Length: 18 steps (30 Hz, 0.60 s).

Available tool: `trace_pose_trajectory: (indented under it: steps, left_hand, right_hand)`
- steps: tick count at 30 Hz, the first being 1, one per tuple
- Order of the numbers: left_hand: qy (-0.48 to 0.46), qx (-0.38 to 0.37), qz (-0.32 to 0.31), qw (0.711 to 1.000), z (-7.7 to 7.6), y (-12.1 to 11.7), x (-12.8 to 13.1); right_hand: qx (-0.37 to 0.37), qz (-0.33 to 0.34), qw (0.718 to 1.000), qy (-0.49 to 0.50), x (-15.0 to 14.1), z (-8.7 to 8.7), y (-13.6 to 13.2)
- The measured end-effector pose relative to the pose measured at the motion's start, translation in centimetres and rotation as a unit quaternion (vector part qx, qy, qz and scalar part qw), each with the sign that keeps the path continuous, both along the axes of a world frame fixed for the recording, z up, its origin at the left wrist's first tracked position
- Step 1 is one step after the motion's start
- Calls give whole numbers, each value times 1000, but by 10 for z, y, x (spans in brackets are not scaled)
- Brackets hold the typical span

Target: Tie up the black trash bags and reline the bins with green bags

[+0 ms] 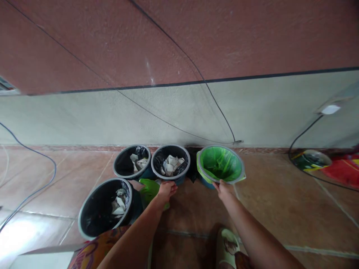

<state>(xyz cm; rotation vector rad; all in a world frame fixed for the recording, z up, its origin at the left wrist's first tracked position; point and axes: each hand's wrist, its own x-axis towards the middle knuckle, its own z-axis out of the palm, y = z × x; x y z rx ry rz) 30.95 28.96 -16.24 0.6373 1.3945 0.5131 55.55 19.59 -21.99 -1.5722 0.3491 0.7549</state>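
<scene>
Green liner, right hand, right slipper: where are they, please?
Green liner [220,161]: head view, on its inside.
Right hand [224,189]: head view, on its middle.
Right slipper [227,241]: head view, on its upper.

Rightmost waste bin [207,183]: blue body, grey rim, bright green liner [220,162]. Neighbouring bins [180,180]: grey rims, black liners [159,161]. Crumpled paper [171,164]: off-white. Wall [168,112]: brick red above pale grey, dark dividing stripe. Floor tiles [272,194]: terracotta. Slipper [223,246]: cream, brown print.

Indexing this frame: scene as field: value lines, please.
bins: four; back-left bin, middle bin, green-lined bin along wall; front-left bin nearer
contents: pale scraps in all three black-lined ones
left hand: before middle bin, contact unclear; green plastic beside it
right hand: at near rim of green-lined bin
floor: brown tiles
</scene>
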Motion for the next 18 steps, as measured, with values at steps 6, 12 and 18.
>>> trace_pose_trajectory:
  steps: [6, 12, 18]
  left_hand:
    - [3, -6, 14, 1000, 1, 2, -8]
    - [1, 0, 25, 1000, 5, 6, -20]
    - [15, 21, 60, 998, -1, 17, -26]
  right_hand:
    - [6, -1, 1000, 19, -21, 13, 27]
    - [13, 23, 998, 52, -35, 17, 28]
    - [12, 104, 991, 86, -64, 17, 26]
